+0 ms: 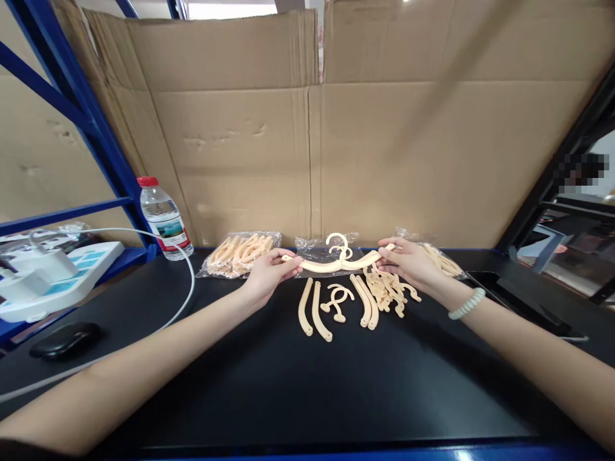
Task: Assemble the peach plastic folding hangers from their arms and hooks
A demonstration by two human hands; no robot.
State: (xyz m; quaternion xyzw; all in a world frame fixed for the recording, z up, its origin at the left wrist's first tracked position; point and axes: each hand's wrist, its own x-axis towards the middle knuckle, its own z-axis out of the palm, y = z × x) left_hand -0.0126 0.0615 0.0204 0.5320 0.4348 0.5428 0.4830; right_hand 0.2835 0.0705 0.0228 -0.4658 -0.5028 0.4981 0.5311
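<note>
Nearest the camera, two bare forearms point(144, 362) reach over a black table point(312, 397), smooth and faintly glossy. At their far ends, a pale hanger point(343, 262) hangs between the hands, just above the tabletop. The left hand point(269, 275) pinches one tip between thumb and fingers; the right hand point(408, 261) grips the other tip, a beaded bracelet point(467, 304) on its wrist.

The step in hand seems to be spreading or checking a hanger whose two sides meet at the middle, beneath a hook. The next move, I judge, calls for even support at both tips, so that the joint does not twist.

On the table below lie slim, gently bowed strips point(306, 310) with round holes at their ends, two loose hooks point(339, 316) with wider feet, and a jumbled pile point(387, 291) of similar curved bits near the right hand. All look matte and cream-coloured; whether wood or plastic, I cannot tell. Behind, crinkled clear bags point(243, 253) hold more such parts, before creased brown cardboard point(240, 147).
</note>
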